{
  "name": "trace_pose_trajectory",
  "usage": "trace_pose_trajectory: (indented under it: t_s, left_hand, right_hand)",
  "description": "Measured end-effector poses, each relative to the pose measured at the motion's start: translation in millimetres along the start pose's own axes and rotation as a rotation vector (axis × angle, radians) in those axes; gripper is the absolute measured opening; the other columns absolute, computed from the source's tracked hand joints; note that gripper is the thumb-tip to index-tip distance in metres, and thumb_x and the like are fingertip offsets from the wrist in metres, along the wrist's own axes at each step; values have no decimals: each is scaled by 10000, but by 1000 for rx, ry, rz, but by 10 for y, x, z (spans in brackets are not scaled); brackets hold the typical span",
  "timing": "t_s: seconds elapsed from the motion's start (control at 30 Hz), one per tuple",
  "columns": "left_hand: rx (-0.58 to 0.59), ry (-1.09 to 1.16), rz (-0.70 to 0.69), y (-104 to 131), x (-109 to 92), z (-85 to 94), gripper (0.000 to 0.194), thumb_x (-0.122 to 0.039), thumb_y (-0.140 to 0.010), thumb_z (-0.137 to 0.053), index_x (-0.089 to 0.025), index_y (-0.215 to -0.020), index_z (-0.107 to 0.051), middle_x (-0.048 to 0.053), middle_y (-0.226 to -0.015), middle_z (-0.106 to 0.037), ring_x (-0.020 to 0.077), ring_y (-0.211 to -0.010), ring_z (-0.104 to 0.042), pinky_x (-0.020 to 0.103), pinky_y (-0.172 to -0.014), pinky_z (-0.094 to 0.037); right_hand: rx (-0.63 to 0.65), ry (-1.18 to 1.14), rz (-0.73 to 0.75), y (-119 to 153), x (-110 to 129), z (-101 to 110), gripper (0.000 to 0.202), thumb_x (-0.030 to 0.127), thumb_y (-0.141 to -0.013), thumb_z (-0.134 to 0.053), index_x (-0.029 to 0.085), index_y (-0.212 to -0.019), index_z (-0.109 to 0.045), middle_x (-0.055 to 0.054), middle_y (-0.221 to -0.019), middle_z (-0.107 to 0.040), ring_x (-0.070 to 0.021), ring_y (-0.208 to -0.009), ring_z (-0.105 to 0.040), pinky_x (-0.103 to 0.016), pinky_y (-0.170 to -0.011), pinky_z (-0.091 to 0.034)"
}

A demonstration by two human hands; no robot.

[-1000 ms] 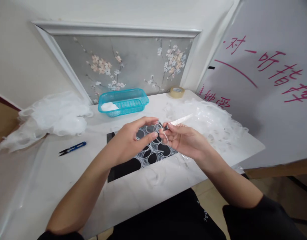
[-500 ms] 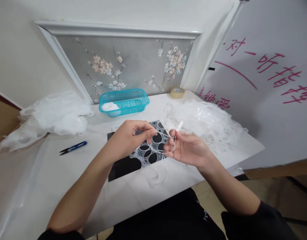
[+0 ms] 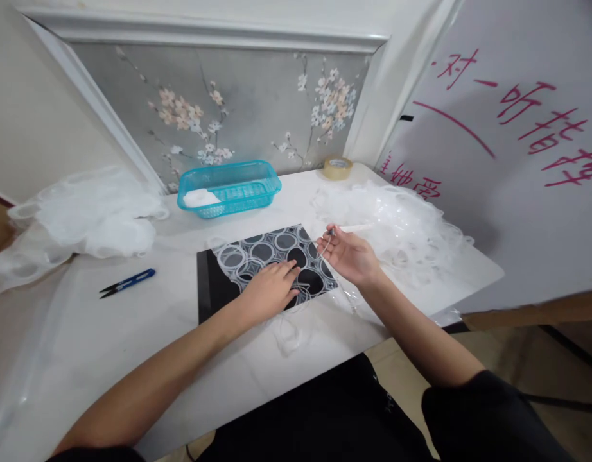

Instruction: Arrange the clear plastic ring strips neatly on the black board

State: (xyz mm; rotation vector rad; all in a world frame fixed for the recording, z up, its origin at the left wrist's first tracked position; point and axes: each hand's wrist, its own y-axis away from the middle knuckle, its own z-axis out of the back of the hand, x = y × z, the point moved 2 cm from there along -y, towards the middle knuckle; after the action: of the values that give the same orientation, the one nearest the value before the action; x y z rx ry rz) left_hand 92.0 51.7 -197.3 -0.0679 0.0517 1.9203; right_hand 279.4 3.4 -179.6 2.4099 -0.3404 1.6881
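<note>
- Resting left hand (image 3: 267,290), fingers apart, on ringed lace (image 3: 286,241)
- Right hand (image 3: 354,258) pinching small dark piece (image 3: 331,231), cord (image 3: 326,246) trailing
- Lace mostly covers black sheet (image 3: 216,285); left end uncovered

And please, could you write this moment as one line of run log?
left hand: spread on ringed lace over black sheet | right hand: raised, fingers closed on white strand | blue-handled snips: on table, left of sheet

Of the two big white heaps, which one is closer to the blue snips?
The left heap, just beyond the snips; the right heap lies by the right hand.
</note>
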Motion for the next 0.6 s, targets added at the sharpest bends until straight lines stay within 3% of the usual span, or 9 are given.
trace_pose_trajectory:
  t_s: [0.13,0.3,0.43,0.6]
  left_hand:
    - [-13,-34,1,189,-3,-181,491,-349,-978,-425,-122,-1412,-409,141,-1489,-350,273,-1356,-381,450,-1103,-324]
    - [36,-25,38,274,20,-194,517,-403,-981,-412,-107,-1406,-430,140,-1448,-411,274,-1364,-367,471,-1138,-251]
    - [73,-55,54,254,-11,-162,543,-412,-978,-419,-76,-1405,-426,151,-1444,-410,282,-1361,-370,473,-1142,-235]
    - [81,-42,65,257,-29,-154,535,-413,-978,-421,-97,-1410,-423,133,-1455,-400,278,-1370,-356,465,-1149,-209]
  right_hand:
    - [0,59,35,-64,-282,-14,273,460,-695,-725,213,-807,-696,-47,-993,-716,-193,-845,-687,-336,-803,-543]
    - [76,501,120,-38,-574,-115,272,443,-767,-662,191,-839,-735,-73,-954,-742,-244,-918,-687,-398,-879,-520]
    - [52,765,234,-7,-634,-128,213,392,-799,-631,208,-806,-739,-72,-943,-743,-258,-958,-676,-421,-923,-490]
    - [58,861,242,11,-632,-128,219,379,-821,-609,202,-799,-737,-92,-941,-741,-268,-987,-665,-428,-927,-479]
